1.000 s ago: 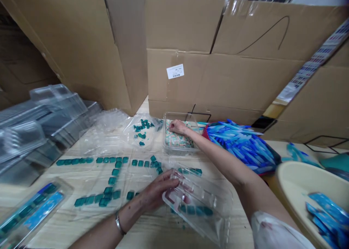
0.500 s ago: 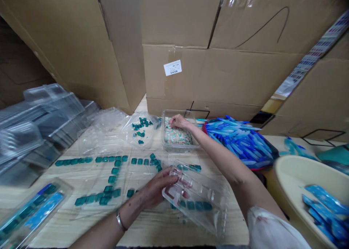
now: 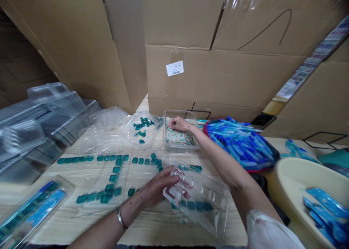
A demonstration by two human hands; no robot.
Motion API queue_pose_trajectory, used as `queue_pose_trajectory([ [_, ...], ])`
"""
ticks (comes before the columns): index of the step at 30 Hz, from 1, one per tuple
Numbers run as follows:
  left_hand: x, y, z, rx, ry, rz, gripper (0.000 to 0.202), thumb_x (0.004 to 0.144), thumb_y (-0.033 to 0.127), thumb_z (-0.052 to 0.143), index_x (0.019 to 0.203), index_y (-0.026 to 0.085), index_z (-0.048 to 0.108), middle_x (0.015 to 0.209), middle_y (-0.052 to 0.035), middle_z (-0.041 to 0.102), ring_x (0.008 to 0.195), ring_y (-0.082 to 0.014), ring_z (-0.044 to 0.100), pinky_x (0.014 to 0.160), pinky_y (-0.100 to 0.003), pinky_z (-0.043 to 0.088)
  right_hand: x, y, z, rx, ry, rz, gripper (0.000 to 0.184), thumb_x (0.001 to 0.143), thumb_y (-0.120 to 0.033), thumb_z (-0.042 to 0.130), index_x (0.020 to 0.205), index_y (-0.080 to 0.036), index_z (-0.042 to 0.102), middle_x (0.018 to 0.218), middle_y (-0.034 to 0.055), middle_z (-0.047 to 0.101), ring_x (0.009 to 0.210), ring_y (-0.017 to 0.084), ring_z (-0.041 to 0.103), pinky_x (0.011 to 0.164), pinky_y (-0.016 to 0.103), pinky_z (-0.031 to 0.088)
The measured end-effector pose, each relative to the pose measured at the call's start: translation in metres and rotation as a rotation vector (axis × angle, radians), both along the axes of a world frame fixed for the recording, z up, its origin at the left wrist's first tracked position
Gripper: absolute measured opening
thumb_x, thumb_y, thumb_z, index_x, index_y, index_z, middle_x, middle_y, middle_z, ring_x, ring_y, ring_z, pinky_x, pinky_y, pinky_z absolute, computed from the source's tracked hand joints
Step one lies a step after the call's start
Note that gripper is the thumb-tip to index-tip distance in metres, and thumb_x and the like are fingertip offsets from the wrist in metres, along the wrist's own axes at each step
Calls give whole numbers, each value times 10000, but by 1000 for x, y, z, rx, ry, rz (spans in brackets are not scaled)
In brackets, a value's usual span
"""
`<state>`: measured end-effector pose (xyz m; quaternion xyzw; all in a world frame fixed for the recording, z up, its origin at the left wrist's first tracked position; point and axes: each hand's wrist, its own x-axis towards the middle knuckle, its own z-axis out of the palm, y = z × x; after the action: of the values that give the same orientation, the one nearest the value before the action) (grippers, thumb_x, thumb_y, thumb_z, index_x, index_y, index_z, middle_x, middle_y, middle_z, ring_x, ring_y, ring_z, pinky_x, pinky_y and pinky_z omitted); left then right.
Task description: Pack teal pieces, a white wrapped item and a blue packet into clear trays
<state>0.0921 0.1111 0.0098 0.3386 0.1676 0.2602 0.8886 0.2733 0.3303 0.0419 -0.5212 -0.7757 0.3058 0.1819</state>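
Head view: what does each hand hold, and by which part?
The left hand grips the clear blister tray by its left end. The right hand reaches into the tub of packets; a hold cannot be told.

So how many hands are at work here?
2. The left hand holds a clear blister tray at the near edge; the right hand reaches into the clear tub of packets farther back. No others show.

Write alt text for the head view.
The left hand holds a clear blister tray on the wooden table while the right hand reaches into a clear tub of small packets. Rows of teal tiles lie left, heaped blue wrapped sticks right, cardboard boxes behind.
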Motion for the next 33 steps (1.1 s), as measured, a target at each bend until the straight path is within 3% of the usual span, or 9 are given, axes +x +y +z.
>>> queue_pose_trajectory([
  [6, 0, 0, 0, 3, -4, -8, 189, 846, 235, 491, 1010, 140, 481, 957, -142, 657, 737, -228, 679, 459, -230, 510, -2, -7, -6, -250, 123, -38, 73, 585, -95, 657, 644, -119, 623, 473, -41, 562, 428, 61, 491, 425, 147, 366],
  [12, 0, -1, 2, 2, -13, -7, 211, 832, 260, 523, 1000, 137, 491, 960, -146, 656, 742, -236, 681, 464, -232, 506, -5, -10, -11, -279, 157, -165, 112, 598, -72, 617, 522, -129, 557, 390, -43, 526, 347, 51, 451, 365, 135, 353],
  [17, 0, -1, 2, 2, -39, -7, 210, 829, 268, 533, 992, 140, 497, 960, -145, 661, 735, -235, 682, 464, -232, 502, -5, -12, -5, -324, 232, -254, 112, 607, -67, 638, 629, -145, 562, 507, -30, 608, 487, 89, 597, 506, 157, 506],
  [20, -1, -1, 2, 3, -46, -14, 231, 828, 272, 535, 1015, 144, 491, 968, -145, 663, 744, -235, 682, 469, -232, 504, -6, -14, -2, -350, 221, -262, 132, 592, -69, 667, 609, -143, 559, 531, -10, 627, 553, 116, 635, 558, 173, 536],
  [26, -1, -2, 2, 2, -57, -12, 235, 828, 274, 536, 1017, 143, 492, 979, -150, 660, 739, -226, 681, 493, -240, 511, -13, -18, -4, -319, 79, -226, 91, 594, -87, 662, 581, -134, 585, 522, -9, 630, 496, 98, 607, 510, 159, 500],
  [33, -1, -2, 4, 6, -57, -11, 217, 831, 267, 526, 1011, 150, 493, 968, -148, 664, 733, -223, 679, 489, -238, 509, -21, -18, -4, -139, -204, -188, 78, 572, -64, 615, 525, -125, 604, 398, -27, 532, 423, 86, 516, 459, 161, 388],
])
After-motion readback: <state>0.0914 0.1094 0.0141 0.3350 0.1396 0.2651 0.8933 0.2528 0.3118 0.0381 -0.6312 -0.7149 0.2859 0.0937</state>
